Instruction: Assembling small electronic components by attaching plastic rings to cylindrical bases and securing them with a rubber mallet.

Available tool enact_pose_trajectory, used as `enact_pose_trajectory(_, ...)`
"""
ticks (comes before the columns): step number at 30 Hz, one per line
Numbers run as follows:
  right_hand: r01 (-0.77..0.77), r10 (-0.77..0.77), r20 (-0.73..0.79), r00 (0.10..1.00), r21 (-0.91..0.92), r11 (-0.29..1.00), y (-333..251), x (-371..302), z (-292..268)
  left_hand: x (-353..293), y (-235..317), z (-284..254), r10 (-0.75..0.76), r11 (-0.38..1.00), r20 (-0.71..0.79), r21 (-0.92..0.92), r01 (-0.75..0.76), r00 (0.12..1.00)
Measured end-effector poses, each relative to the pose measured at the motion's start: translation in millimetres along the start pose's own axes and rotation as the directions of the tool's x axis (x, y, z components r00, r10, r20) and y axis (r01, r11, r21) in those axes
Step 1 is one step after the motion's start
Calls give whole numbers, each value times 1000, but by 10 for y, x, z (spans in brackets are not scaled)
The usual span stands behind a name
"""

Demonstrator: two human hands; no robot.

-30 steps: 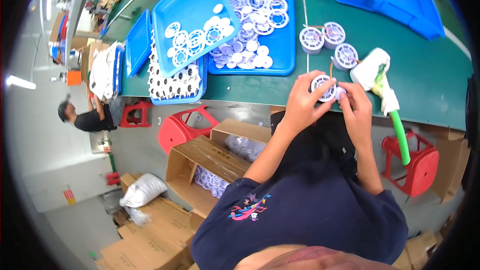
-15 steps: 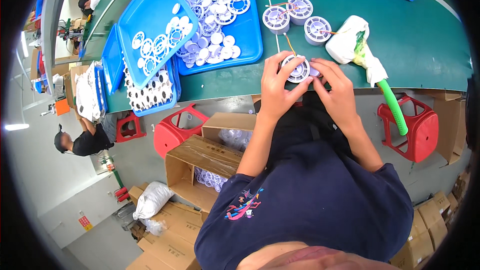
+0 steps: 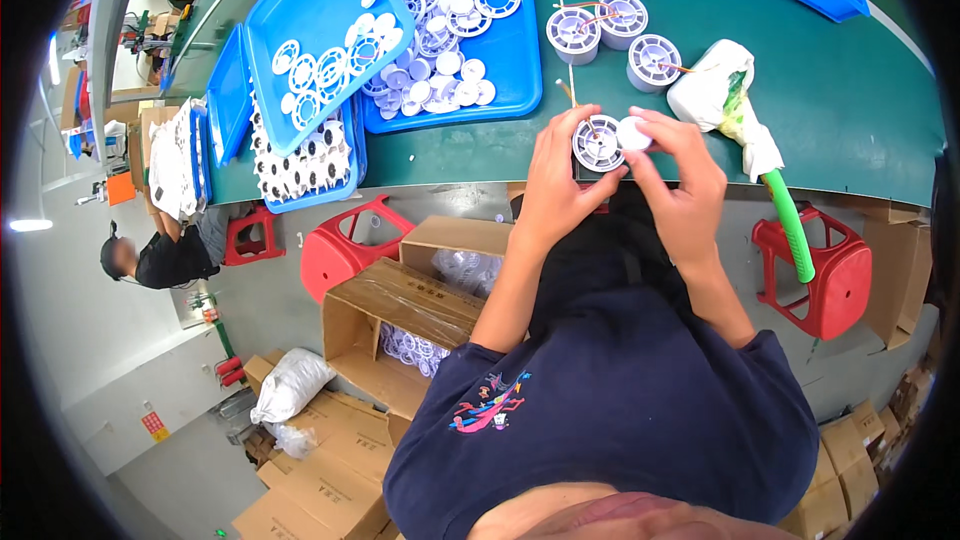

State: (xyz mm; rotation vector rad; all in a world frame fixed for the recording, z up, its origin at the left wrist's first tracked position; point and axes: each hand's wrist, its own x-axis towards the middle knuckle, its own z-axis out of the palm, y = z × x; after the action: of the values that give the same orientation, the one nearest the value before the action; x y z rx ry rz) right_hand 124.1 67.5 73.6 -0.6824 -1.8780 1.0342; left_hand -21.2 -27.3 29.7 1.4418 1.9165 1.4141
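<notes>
Near the table's front edge, my left hand (image 3: 560, 180) is closed round a white round housing (image 3: 599, 145) with a spoked top face. A thin wire (image 3: 567, 92) sticks out beyond it at the far side. Beside the housing, on its right, my right hand (image 3: 685, 180) pinches a small white disc (image 3: 633, 134) between thumb and fingers. The disc is at the housing's rim; whether they touch I cannot tell. Farther back stand three similar white housings with wires, among them a front one (image 3: 654, 62). The underside of the held housing is hidden.
A blue tray (image 3: 520, 60) of white rings and discs lies to the left, with another blue tray (image 3: 270, 20) tilted over it. To the right lies a green-handled tool (image 3: 789, 225) with a white-wrapped head. Red stools (image 3: 345, 258) and open cartons (image 3: 400, 305) stand below the table edge.
The white disc, mostly covered by my right fingers before, now shows face up beside the housing. My right hand has opened out a little around it. The whole view has shifted slightly.
</notes>
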Motion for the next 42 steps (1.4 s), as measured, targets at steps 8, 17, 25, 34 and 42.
enact_pose_trajectory(8, 234, -207, 149, 967, -192, 953, 111, 57, 48, -38, 36, 22, 14, 997, -70, 80, -8, 997)
enact_pose_trajectory(17, 97, -82, 114, 990, -131, 987, 64, -1, -14, -54, 102, 82, 27, 997, -82, 79, -21, 996)
enact_pose_trajectory(25, -315, 279, 151, 948, 332, 889, 184, -43, -66, 24, 199, 76, 36, 986, -69, 163, -25, 997)
enact_pose_trajectory(34, -231, 203, 173, 964, 164, 959, 133, -7, -78, 46, 190, 97, 29, 990, -48, 137, -22, 998)
enact_pose_trajectory(42, 212, -177, 205, 963, -164, 963, 38, 223, -24, 1, 130, 64, 29, 989, -77, 149, -17, 997)
